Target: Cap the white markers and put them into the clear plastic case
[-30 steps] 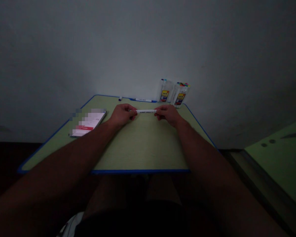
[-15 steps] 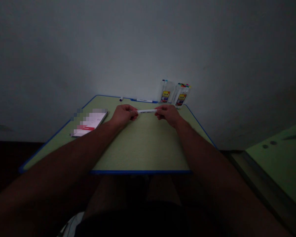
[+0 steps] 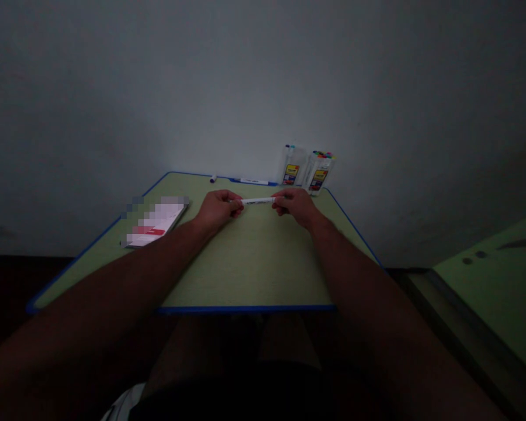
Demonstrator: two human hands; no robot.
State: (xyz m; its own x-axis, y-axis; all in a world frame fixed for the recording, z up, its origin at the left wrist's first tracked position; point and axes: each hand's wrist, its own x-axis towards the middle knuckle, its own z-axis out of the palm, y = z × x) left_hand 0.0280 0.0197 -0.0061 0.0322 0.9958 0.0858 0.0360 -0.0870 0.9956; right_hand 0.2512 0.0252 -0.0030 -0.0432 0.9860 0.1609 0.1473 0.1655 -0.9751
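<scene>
A white marker (image 3: 258,201) spans the gap between my two hands, roughly level above the table. My left hand (image 3: 222,207) pinches its left end, and my right hand (image 3: 293,206) pinches the right end, so both tips are covered by fingers. Behind it, another white marker (image 3: 253,181) with blue ends lies along the table's far edge. To the left of that lies a short cap-like piece (image 3: 213,179), white with a dark end.
The green table (image 3: 249,275) has a blue rim and meets a grey wall (image 3: 228,88). Two clear marker cases (image 3: 291,172) (image 3: 319,175) stand at the back right, holding several coloured markers. A phone-like device (image 3: 155,225) lies at the left. A green panel (image 3: 504,275) is at right.
The whole view has shifted slightly. Both hands keep the same pinch on the marker, with no clear movement relative to the table.
</scene>
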